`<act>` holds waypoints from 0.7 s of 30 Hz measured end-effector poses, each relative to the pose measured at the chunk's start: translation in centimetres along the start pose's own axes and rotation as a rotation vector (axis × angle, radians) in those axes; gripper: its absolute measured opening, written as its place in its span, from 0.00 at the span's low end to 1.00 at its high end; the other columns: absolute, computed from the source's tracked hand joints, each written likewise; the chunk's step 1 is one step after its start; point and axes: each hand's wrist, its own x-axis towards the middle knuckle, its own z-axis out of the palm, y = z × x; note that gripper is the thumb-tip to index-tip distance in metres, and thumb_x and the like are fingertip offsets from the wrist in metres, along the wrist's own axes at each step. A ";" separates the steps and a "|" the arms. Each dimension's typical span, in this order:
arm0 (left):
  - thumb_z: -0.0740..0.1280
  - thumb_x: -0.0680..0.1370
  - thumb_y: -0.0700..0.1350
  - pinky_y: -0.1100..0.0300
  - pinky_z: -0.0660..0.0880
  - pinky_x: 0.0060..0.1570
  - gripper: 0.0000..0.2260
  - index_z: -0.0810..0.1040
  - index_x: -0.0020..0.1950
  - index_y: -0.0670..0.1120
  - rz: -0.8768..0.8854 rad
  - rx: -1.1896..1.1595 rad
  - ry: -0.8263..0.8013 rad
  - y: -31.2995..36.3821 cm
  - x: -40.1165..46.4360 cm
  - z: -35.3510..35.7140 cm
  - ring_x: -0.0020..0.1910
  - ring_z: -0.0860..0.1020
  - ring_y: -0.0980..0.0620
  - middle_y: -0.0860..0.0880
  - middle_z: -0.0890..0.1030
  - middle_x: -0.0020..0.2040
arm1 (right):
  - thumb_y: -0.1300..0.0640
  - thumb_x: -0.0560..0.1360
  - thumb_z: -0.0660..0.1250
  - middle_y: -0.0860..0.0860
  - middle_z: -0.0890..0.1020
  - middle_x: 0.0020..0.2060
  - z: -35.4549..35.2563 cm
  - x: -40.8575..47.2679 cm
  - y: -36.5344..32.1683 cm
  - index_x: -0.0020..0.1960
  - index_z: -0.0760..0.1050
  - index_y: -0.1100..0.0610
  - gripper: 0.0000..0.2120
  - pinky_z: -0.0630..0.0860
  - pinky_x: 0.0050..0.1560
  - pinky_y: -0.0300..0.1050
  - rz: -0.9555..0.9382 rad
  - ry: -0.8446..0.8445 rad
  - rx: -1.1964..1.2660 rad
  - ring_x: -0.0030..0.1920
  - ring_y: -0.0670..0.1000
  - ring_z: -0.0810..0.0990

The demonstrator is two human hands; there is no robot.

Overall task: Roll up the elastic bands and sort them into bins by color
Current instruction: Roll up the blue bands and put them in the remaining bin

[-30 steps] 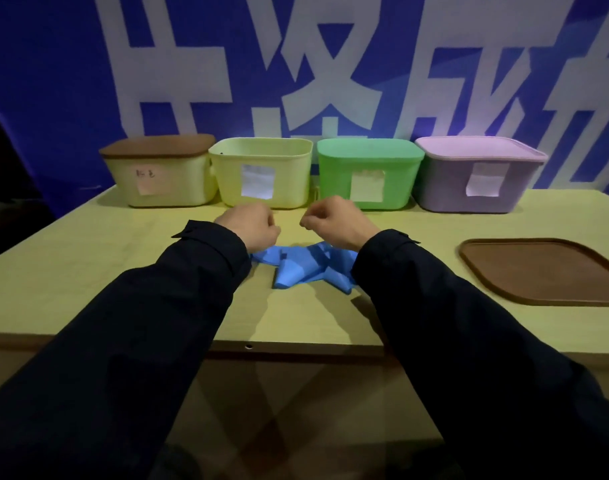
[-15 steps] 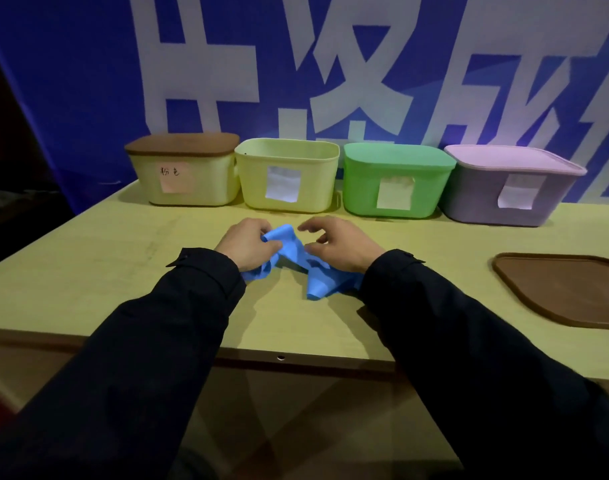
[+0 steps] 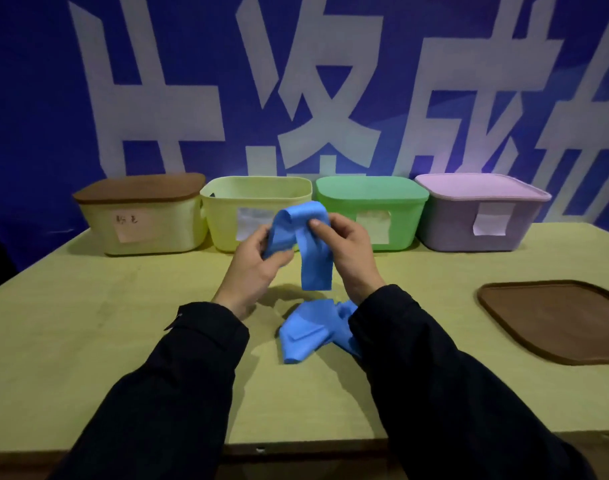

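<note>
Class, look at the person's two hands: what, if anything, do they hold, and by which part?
Both hold the blue elastic band near its lifted, folded-over top: left hand pinches the left side, right hand the right. The band's lower end lies on the table.

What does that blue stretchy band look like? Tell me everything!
The blue band is a flat, wide strip, smooth and thin like rubbery cloth. Both hands lift one part above the table: the left hand grips one side, the right hand pinches the other, and the strip loops over between them. One end hangs straight down. The rest lies crumpled and folded on the table, partly hidden behind the right sleeve. It is not rolled yet.
</note>
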 end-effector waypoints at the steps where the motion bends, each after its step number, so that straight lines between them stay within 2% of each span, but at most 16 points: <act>1: 0.67 0.77 0.32 0.58 0.77 0.53 0.14 0.79 0.56 0.49 -0.018 0.034 -0.019 -1.0 0.0 0.2 0.50 0.81 0.55 0.48 0.85 0.53 | 0.60 0.80 0.68 0.53 0.78 0.39 -0.4 0.0 0.4 0.47 0.79 0.65 0.08 0.69 0.42 0.44 0.020 0.014 0.036 0.41 0.49 0.73; 3: 0.67 0.77 0.34 0.51 0.78 0.58 0.13 0.81 0.55 0.50 -0.030 0.184 0.041 -3.0 0.4 0.3 0.53 0.83 0.53 0.50 0.86 0.52 | 0.61 0.80 0.68 0.55 0.79 0.40 -0.7 0.0 0.9 0.48 0.79 0.66 0.08 0.70 0.42 0.45 0.065 -0.018 0.068 0.42 0.50 0.74; 6: 0.68 0.80 0.40 0.48 0.78 0.55 0.09 0.81 0.48 0.55 -0.010 0.398 0.258 -3.8 1.3 -0.5 0.53 0.80 0.46 0.52 0.80 0.53 | 0.64 0.78 0.67 0.55 0.81 0.39 -1.0 0.1 0.6 0.46 0.80 0.64 0.05 0.73 0.41 0.43 0.158 -0.104 0.082 0.41 0.52 0.77; 8: 0.66 0.80 0.38 0.52 0.77 0.55 0.12 0.82 0.51 0.56 0.029 0.491 0.462 -3.0 1.4 -1.4 0.50 0.77 0.48 0.51 0.70 0.56 | 0.66 0.77 0.66 0.51 0.79 0.32 -1.3 0.1 -0.1 0.39 0.76 0.60 0.08 0.71 0.35 0.39 0.211 -0.171 0.039 0.32 0.49 0.76; 10: 0.63 0.80 0.35 0.61 0.75 0.48 0.17 0.83 0.54 0.57 0.056 0.402 0.601 -1.8 1.3 -2.1 0.42 0.74 0.53 0.51 0.66 0.56 | 0.63 0.75 0.66 0.49 0.78 0.33 -1.8 -0.2 -0.9 0.40 0.76 0.58 0.05 0.70 0.35 0.39 0.249 -0.309 -0.114 0.32 0.48 0.75; 11: 0.61 0.80 0.34 0.63 0.73 0.45 0.19 0.83 0.54 0.56 0.076 0.320 0.607 -1.2 1.4 -2.3 0.38 0.72 0.54 0.51 0.65 0.55 | 0.59 0.76 0.67 0.48 0.81 0.37 -2.1 -0.3 -1.4 0.44 0.79 0.57 0.03 0.70 0.38 0.38 0.269 -0.379 -0.225 0.36 0.46 0.78; 12: 0.60 0.79 0.33 0.64 0.72 0.44 0.20 0.84 0.53 0.56 0.095 0.234 0.574 -0.7 1.5 -2.4 0.38 0.72 0.54 0.51 0.66 0.55 | 0.55 0.78 0.66 0.46 0.84 0.42 -2.5 -0.3 -1.7 0.51 0.81 0.55 0.06 0.72 0.42 0.37 0.285 -0.413 -0.312 0.41 0.43 0.81; 14: 0.59 0.79 0.30 0.66 0.73 0.49 0.22 0.84 0.51 0.55 0.141 0.139 0.451 0.5 1.8 -2.1 0.46 0.77 0.54 0.51 0.71 0.57 | 0.44 0.81 0.63 0.44 0.86 0.52 -2.7 0.1 -2.3 0.62 0.79 0.49 0.15 0.76 0.55 0.42 0.243 -0.320 -0.317 0.54 0.41 0.82; 16: 0.58 0.79 0.28 0.69 0.73 0.55 0.23 0.84 0.51 0.53 0.197 0.119 0.346 1.6 1.7 -1.2 0.55 0.79 0.57 0.51 0.76 0.58 | 0.40 0.80 0.64 0.46 0.85 0.56 -2.3 0.6 -2.7 0.66 0.78 0.49 0.19 0.75 0.64 0.48 0.196 -0.218 -0.197 0.60 0.44 0.81; 19: 0.58 0.78 0.27 0.72 0.70 0.59 0.22 0.84 0.51 0.51 0.239 0.187 0.179 1.3 1.3 0.5 0.56 0.77 0.65 0.54 0.79 0.56 | 0.42 0.76 0.67 0.49 0.85 0.57 -1.2 0.6 -1.9 0.68 0.76 0.52 0.24 0.77 0.63 0.47 0.280 -0.236 -0.010 0.58 0.48 0.83; 21: 0.58 0.77 0.27 0.75 0.68 0.58 0.23 0.84 0.49 0.52 0.247 0.218 0.135 -0.5 0.9 1.2 0.54 0.76 0.68 0.56 0.79 0.54 | 0.51 0.78 0.69 0.51 0.85 0.51 -1.0 0.3 -0.8 0.62 0.78 0.56 0.15 0.79 0.55 0.46 0.293 -0.198 0.023 0.48 0.51 0.84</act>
